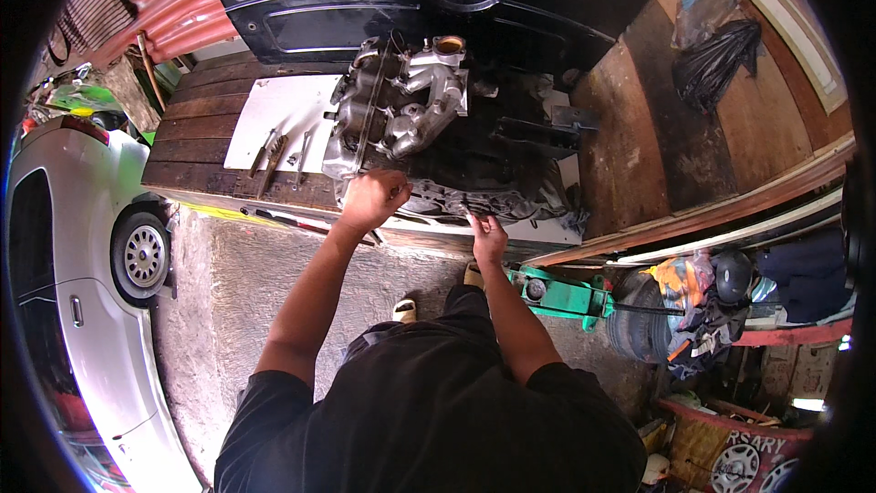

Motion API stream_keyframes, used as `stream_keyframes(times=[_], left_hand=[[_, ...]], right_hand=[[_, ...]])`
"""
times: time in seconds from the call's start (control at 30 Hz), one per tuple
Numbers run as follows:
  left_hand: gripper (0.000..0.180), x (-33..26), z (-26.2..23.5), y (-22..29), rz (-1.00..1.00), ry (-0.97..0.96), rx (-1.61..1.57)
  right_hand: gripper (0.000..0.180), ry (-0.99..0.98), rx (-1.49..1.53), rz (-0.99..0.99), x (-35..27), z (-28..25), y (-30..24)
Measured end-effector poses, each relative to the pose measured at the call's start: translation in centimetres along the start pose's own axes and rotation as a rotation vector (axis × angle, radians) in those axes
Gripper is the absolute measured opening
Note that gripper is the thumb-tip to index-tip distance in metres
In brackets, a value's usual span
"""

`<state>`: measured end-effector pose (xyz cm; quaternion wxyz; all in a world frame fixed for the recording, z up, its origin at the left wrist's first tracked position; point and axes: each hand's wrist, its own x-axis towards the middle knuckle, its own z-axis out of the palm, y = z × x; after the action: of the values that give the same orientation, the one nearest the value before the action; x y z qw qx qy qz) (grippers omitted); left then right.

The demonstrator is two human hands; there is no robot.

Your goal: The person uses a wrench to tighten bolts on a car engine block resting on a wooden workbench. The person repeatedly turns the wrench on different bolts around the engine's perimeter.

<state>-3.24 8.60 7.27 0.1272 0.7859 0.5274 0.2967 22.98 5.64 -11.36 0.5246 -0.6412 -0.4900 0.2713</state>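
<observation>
My left hand (374, 201) is closed at the front edge of the bench, right by the near end of a metal engine assembly (401, 110) with curved intake pipes; whatever its fingers hold is hidden. Lower and to the right, my right hand (489, 239) has thumb and fingers pinched together. A small thing at its fingertips is too tiny to name. Between and beyond both hands spreads a dark, crumpled cloth-like heap (511, 187) along the bench front. Left of the engine assembly, a wrench (303, 153) and a brush-like tool (273, 164) lie on a white board (274, 110).
Black vehicle panels (347, 27) stand behind the wooden bench (187, 141). A dark metal bracket (547, 132) lies right of the engine assembly. By my right leg is a green floor jack (566, 297), with a tyre (636, 315) beside it. A silver car (100, 310) is parked at left.
</observation>
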Motion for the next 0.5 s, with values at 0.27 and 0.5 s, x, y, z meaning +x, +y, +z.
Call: stream_keyframes(times=[0.27, 0.5], left_hand=[[0.021, -0.2, 0.0, -0.2, -0.012, -0.001, -0.028], [0.02, 0.0, 0.1, -0.1, 0.016, 0.037, -0.067]], right_hand=[[0.043, -0.26, -0.742, -0.099, 2.5, -5.3, -8.8], [0.028, -0.572, -0.903, -0.323, 4.9, -5.7, -14.4]])
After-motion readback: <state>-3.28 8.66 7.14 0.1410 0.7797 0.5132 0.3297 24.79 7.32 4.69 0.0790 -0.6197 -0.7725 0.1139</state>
